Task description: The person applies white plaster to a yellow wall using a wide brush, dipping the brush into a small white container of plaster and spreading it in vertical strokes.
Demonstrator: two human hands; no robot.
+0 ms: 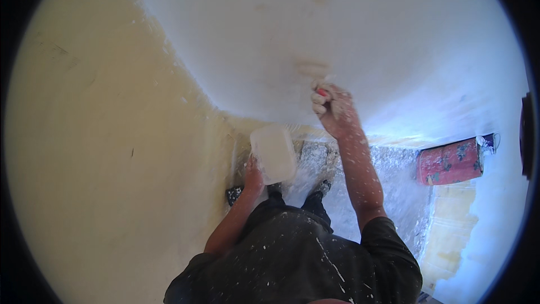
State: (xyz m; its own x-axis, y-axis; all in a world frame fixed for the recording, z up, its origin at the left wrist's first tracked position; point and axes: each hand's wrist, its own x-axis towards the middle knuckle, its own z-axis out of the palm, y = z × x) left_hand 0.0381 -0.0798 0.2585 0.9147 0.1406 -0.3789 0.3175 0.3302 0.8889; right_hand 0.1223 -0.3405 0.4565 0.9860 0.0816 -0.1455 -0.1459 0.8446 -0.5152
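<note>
At two o'clock, the right hand (331,103) grips a red-handled tool (321,92), perhaps a blurred roller. At seven, the left hand (254,175) holds a white rounded-rectangular container (274,155).

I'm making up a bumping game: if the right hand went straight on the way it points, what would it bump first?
Probably the whitish wall, met first by the blurred tool in the right hand. Depth is hard to tell; that tool may already touch it.
</note>
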